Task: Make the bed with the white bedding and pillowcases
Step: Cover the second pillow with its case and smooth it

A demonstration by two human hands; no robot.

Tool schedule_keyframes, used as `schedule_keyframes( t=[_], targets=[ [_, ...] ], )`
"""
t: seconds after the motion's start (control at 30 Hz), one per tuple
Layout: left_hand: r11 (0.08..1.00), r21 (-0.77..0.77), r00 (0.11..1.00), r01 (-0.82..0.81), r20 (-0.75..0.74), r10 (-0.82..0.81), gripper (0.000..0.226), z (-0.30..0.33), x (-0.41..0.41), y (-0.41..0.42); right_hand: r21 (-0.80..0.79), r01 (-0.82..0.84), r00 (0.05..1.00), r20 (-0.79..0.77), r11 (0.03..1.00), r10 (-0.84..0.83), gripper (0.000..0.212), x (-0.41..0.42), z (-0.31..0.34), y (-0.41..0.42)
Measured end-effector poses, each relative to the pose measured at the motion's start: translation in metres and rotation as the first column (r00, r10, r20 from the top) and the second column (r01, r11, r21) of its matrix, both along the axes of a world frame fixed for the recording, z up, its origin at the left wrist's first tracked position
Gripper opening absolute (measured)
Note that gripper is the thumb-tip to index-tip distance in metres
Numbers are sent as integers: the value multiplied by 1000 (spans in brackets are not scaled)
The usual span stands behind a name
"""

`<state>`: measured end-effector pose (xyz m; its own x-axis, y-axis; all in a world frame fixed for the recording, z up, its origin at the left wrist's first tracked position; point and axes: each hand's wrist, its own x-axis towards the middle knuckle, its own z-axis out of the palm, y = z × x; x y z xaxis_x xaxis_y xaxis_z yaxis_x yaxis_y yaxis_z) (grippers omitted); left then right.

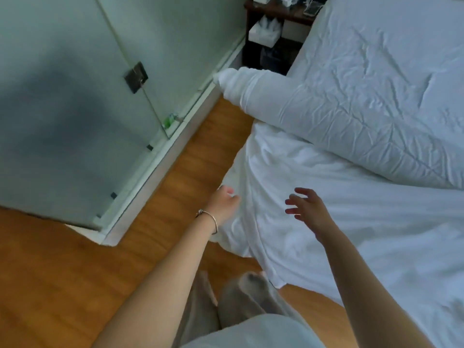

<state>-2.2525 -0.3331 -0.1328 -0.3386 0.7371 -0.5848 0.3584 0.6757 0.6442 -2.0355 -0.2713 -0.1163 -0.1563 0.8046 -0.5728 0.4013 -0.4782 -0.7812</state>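
White duvet (313,209) sprawls over the bed, its edge spilling to the wooden floor (175,172). Left hand (223,204) pinches that hanging edge. Right hand (308,209) hovers above, fingers spread, holding nothing. Pillow (339,121) lies beyond.

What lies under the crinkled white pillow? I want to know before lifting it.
The crinkled white pillow rests on the rumpled white duvet, its end overhanging the wooden floor. Anything beneath its middle is covered.

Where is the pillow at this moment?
The pillow lies across the bed's left edge, in the upper middle of the head view, one end overhanging the wooden floor.
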Motion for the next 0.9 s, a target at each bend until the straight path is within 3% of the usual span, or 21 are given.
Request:
schedule_keyframes(
  t=[0.13, 0.27, 0.47, 0.6, 0.73, 0.8, 0.9],
  targets=[
    [995, 64, 991, 75, 105, -82, 34, 8, -68, 73, 25, 99, 995, 26, 995, -100, 38, -72, 13, 29],
    [957, 126, 939, 260, 197, -281, 41, 12, -115, 155, 82, 206, 975, 70, 975, -211, 36, -124, 10, 74],
    [788, 79, 790, 611, -121, -601, 44, 21, -196, 271, 56, 288, 945, 142, 956, -294, 43, -197, -10, 163],
    [721, 34, 720, 692, -110, -686, 47, 27, -234, 350, 46, 472, 875, 95, 881, -474, 45, -243, -10, 219],
    [634, 82, 639, 769, -98, -763, 47, 27, -238, 439, 94, 534, 834, 108, 841, -541, 56, -276, -15, 283],
    [561, 98, 568, 822, -61, -821, 47, 23, -229, 489, 113, 621, 764, 134, 775, -631, 61, -285, -21, 322],
    [376, 81, 380, 923, -38, -924, 48, 7, -207, 563, 146, 803, 559, 153, 578, -815, 64, -291, -27, 377]
  ],
)
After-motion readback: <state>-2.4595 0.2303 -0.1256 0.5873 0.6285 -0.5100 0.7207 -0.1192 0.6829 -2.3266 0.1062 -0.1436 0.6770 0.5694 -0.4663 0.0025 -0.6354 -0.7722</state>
